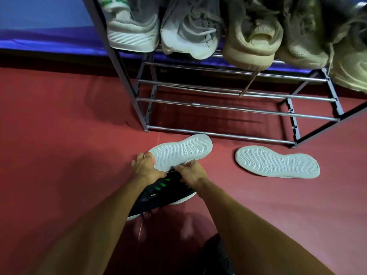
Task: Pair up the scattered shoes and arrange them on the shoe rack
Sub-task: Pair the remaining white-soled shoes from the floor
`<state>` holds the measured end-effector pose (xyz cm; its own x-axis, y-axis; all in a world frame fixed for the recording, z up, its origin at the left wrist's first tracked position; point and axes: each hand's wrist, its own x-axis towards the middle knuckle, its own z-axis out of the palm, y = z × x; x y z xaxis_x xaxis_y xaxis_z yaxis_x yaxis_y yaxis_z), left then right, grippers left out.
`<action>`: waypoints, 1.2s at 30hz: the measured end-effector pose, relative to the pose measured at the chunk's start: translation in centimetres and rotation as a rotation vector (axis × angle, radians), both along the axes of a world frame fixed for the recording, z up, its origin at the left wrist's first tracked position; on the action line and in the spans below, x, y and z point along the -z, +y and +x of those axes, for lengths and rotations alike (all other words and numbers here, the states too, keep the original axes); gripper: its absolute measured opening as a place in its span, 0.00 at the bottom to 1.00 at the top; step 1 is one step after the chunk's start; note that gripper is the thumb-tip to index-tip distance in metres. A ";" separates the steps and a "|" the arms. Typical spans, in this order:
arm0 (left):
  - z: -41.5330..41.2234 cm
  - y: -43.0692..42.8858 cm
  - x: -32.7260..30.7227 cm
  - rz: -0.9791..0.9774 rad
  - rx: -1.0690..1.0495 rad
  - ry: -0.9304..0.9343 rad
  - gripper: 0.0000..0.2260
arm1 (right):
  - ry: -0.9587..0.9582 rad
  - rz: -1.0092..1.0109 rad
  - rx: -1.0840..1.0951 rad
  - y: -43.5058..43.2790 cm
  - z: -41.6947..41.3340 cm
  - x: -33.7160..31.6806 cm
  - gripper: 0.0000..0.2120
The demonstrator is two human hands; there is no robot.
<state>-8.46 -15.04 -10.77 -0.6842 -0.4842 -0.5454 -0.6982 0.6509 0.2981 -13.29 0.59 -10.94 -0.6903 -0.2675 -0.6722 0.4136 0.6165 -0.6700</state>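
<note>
1. Red floor [59, 126]; blue-purple surface [49, 36] behind; metal shoe rack [218, 108] stands on the floor.
2. Left hand [148, 167] and right hand [191, 173]: fingers curled, gripping near end of sole-up shoe [179, 150]; it sits just before the rack, touching black green-striped shoe [162, 190].
3. Second sole-up shoe [278, 162] on floor to the right, apart; white shoe [133, 26], grey shoe [190, 30], tan shoe [252, 36] on upper shelf.

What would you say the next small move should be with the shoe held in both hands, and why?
Probably lift the held shoe and carry it right, beside the other sole-up shoe. The left hand and right hand both grip its near end, sole up. The two white treads look alike, so they seem a pair, and the shoe rack stands just behind them.
</note>
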 end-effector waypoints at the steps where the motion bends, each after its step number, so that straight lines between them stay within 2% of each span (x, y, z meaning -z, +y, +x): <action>1: -0.1 0.1 0.1 -0.016 0.001 -0.006 0.32 | -0.001 -0.003 0.007 -0.1 0.1 0.1 0.10; 6: 0.2 0.6 -0.8 -0.087 0.012 0.027 0.42 | -0.005 -0.020 0.017 0.5 0.3 -0.6 0.07; 9: 0.9 1.5 -1.9 -0.072 0.028 0.087 0.42 | -0.002 -0.031 0.001 1.7 0.4 -1.6 0.06; 12: 1.4 2.1 -3.5 -0.048 0.032 0.040 0.42 | 0.025 -0.017 -0.004 3.4 0.5 -2.7 0.06; 14: 1.8 2.7 -4.8 0.001 0.011 -0.003 0.36 | 0.046 -0.027 0.014 4.6 0.7 -3.6 0.05; 17: 2.5 4.0 -6.8 0.259 -0.162 0.021 0.22 | 0.040 -0.040 0.010 6.2 1.4 -5.6 0.03; 20: 3.4 5.4 -7.9 0.585 -0.368 -0.041 0.18 | 0.021 -0.018 -0.051 7.6 2.3 -7.4 0.15; 22: 4.5 6.2 -8.6 0.719 -0.481 -0.086 0.19 | -0.011 -0.025 -0.056 8.4 3.1 -8.8 0.21; 24: 5.5 7.0 -9.2 0.849 -0.526 -0.102 0.23 | -0.033 -0.026 -0.060 9.4 3.8 -9.9 0.22; 26: 6.5 7.7 -9.9 0.993 -0.531 -0.105 0.28 | -0.017 -0.044 -0.025 10.8 4.5 -11.0 0.18; 29: 7.6 8.4 -10.8 1.182 -0.537 -0.092 0.35 | 0.078 -0.118 0.062 12.9 5.1 -12.0 0.05; 32: 8.5 8.6 -11.4 1.303 -0.536 -0.052 0.37 | 0.067 -0.226 0.087 14.2 5.6 -13.0 0.07; 36: 9.5 8.8 -12.3 1.378 -0.514 -0.006 0.35 | 0.007 -0.388 0.104 14.4 5.9 -13.6 0.13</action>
